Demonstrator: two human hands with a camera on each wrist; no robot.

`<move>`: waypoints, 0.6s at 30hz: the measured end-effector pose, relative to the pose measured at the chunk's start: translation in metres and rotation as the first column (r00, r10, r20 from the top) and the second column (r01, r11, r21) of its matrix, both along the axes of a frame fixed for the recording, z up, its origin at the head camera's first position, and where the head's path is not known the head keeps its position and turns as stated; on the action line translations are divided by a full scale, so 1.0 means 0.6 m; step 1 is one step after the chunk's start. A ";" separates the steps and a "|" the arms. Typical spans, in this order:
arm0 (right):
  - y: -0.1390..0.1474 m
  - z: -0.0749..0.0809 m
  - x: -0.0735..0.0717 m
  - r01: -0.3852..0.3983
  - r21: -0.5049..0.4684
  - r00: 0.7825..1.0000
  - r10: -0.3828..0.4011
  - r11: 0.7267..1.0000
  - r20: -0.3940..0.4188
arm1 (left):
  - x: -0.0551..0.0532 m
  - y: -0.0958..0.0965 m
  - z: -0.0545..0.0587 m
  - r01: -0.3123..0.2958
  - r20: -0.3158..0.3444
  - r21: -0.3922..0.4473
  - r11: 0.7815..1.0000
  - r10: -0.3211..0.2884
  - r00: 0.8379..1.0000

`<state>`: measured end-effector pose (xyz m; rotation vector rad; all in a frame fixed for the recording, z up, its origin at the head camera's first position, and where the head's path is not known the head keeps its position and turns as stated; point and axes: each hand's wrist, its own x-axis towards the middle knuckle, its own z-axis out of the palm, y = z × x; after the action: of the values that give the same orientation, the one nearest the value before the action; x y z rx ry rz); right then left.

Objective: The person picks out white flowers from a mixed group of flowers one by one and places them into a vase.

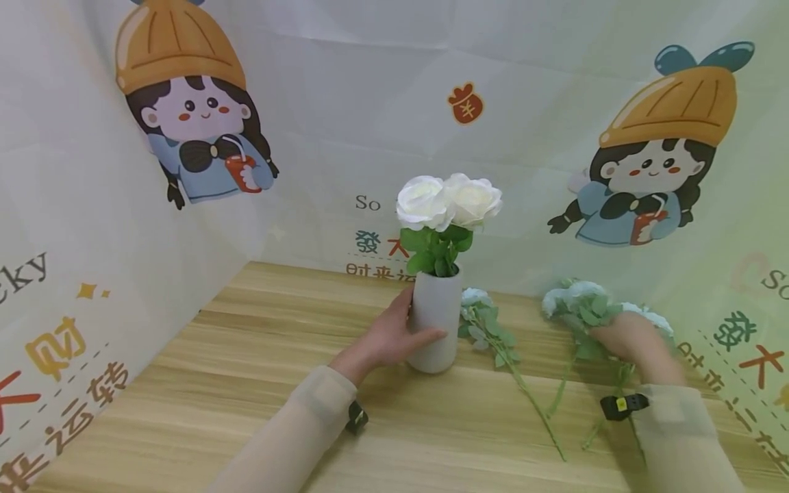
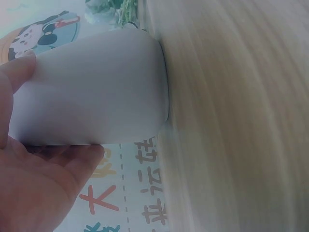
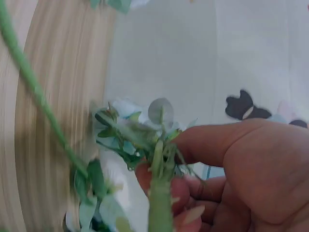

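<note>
A white vase [image 1: 435,322] stands upright on the wooden table, holding two white roses [image 1: 448,201] with green leaves. My left hand [image 1: 390,335] grips its side, thumb across the front and fingers behind; the left wrist view shows the thumb and fingers on opposite sides of the vase [image 2: 96,92]. To the right, my right hand [image 1: 631,342] is among pale blue-white artificial flowers. Up close, its thumb and fingers pinch a green flower stem [image 3: 160,205] just below the leaves. The bloom beyond is partly hidden and blurred.
One pale flower [image 1: 505,346] lies between the vase and my right hand, its stem pointing toward me. More pale blooms [image 1: 576,298] lie near the back edge. Printed cloth [image 1: 345,123] walls rise behind and at both sides of the table [image 1: 203,383].
</note>
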<state>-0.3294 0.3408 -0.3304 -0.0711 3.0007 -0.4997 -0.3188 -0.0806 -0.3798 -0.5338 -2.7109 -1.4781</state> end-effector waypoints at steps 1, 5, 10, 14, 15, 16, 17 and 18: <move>-0.007 -0.002 -0.001 -0.016 -0.013 1.000 0.016 1.000 -0.002 | 0.000 0.000 0.000 -0.001 0.000 -0.001 1.000 0.001 1.000; -0.037 -0.014 -0.005 -0.082 -0.073 0.997 0.081 0.994 -0.015 | 0.000 0.000 -0.001 0.001 -0.002 -0.004 1.000 -0.001 1.000; -0.082 -0.035 -0.011 -0.144 -0.129 0.990 0.142 0.981 -0.025 | 0.000 0.001 0.000 0.006 -0.008 -0.003 1.000 -0.006 1.000; -0.111 -0.052 -0.011 -0.170 -0.160 0.985 0.169 0.972 -0.018 | 0.000 0.002 -0.001 0.006 -0.001 -0.001 1.000 -0.006 1.000; -0.115 -0.057 -0.011 -0.179 -0.168 0.984 0.179 0.969 -0.018 | 0.000 0.002 -0.001 0.004 0.002 -0.002 1.000 -0.004 1.000; -0.119 -0.061 -0.010 -0.188 -0.170 0.982 0.188 0.967 -0.015 | 0.000 0.002 -0.001 0.004 0.005 -0.001 1.000 -0.004 1.000; -0.122 -0.066 -0.011 -0.191 -0.172 0.981 0.192 0.966 -0.011 | 0.000 0.003 -0.001 0.005 0.006 0.000 1.000 -0.005 1.000; -0.125 -0.071 -0.011 -0.198 -0.168 0.980 0.199 0.966 -0.008 | 0.000 0.003 -0.001 0.005 0.006 -0.001 1.000 -0.005 1.000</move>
<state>-0.3359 0.2659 -0.3732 -0.3772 2.8925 -0.7257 -0.3188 -0.0789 -0.3805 -0.5371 -2.7171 -1.4825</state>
